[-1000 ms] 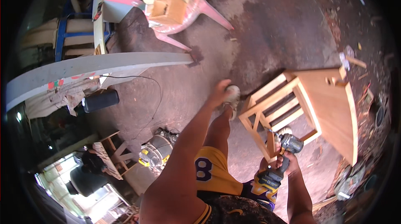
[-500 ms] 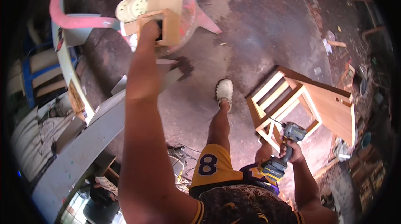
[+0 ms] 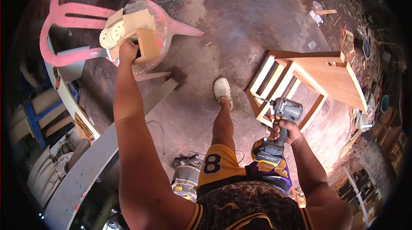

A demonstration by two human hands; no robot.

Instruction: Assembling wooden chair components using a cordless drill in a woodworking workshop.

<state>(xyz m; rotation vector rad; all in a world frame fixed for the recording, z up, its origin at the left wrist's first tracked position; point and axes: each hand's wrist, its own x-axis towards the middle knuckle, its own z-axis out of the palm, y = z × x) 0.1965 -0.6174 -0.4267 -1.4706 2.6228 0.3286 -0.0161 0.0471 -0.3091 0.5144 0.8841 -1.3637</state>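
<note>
My right hand (image 3: 286, 130) is wrapped round the grip of a grey and black cordless impact driver (image 3: 288, 109), its long bit pointing left. Far left, my left hand (image 3: 127, 51) is at the open mouth of a small wooden box (image 3: 149, 43), fingers curled by its left wall. Whatever those fingers hold, if anything, is hidden. The box rests on the seat of a pink plastic chair (image 3: 165, 22), beside an open cardboard carton (image 3: 139, 19). Round cream sanding discs (image 3: 112, 34) with holes stick out of the carton.
A slatted wooden frame with a panel (image 3: 317, 73) lies on the floor at right, just beyond the driver. A long grey board (image 3: 92, 161) runs along my left side. Near my foot sits a machine with a cable (image 3: 186, 176). Scraps and debris (image 3: 326, 12) litter the far right.
My left hand has drawn back from deep inside the wooden box to its left wall. The driver has shifted left and is more level. My view has turned slightly.
</note>
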